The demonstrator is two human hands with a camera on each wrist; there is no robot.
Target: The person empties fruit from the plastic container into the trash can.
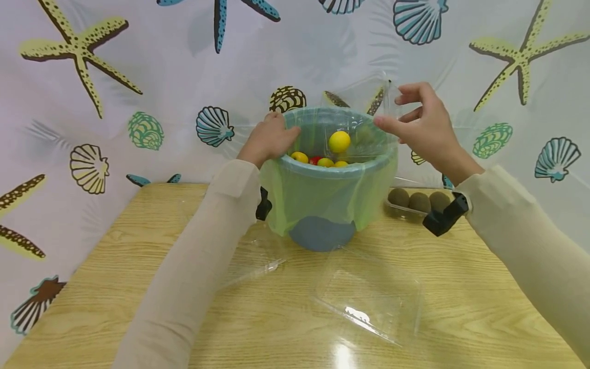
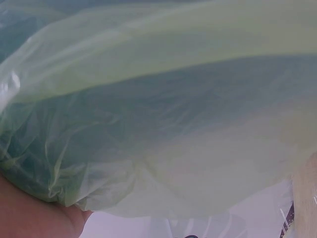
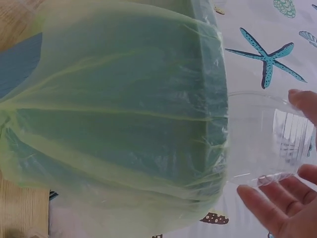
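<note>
A blue bucket (image 1: 322,234) stands on the table, lined with a thin yellow-green plastic bag (image 1: 318,197) folded over its rim. My left hand (image 1: 272,137) grips the rim on the left through the bag; in the left wrist view the bag hides most of that hand's fingers. With my right hand (image 1: 426,115) I hold a clear plastic container (image 3: 257,139) by its edge, tilted over the bucket's right side. One round yellow fruit (image 1: 339,142) shows at the container, above the others. Down in the bucket lie several yellow fruits (image 1: 299,157) and a red one (image 1: 315,160).
A clear plastic container (image 1: 369,297) lies on the wooden table (image 1: 470,287) in front of the bucket. Another clear piece of plastic (image 1: 258,259) is partly behind my left forearm. Right of the bucket, a clear tray holds brown kiwis (image 1: 419,202). A shell-patterned curtain (image 1: 175,77) hangs behind.
</note>
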